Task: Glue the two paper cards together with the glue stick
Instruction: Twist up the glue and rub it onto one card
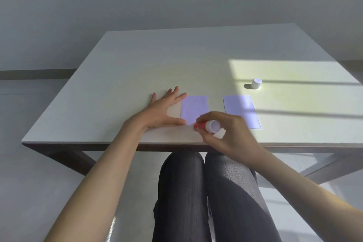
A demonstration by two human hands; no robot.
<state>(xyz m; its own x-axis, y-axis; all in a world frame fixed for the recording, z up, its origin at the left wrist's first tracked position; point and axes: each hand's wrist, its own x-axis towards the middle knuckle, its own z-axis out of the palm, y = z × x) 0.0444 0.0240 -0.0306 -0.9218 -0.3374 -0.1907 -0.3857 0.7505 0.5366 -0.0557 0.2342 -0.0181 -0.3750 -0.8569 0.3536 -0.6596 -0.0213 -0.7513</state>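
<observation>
- The left hand [164, 111] lay flat and spread on the table [137, 61], thumb and forefinger bracketing the left edge of the left card [193, 107]; it gripped nothing.
- The right hand [225, 133] was closed around the glue stick [206, 126], which was tilted, its red end at the near edge of the left card. Whether the tip touched the paper could not be told.
- The right card [240, 109] lay flat just beside the left card, apart from it and untouched.
- The cap [256, 83] stood well apart, beyond the right card.
- Judged step: glue application to the left card, with joining not yet done.
- Risk: the card could slide or buckle under the stroke, since the left hand appeared to restrain only one edge.
- Risk: a stroke that overran the near edge would smear glue on the table and could stick the card down.
- Risk: patchy coverage would leave the corners loose.
- Risk: misalignment when the right card is laid on, as glued paper allows little correction.
</observation>
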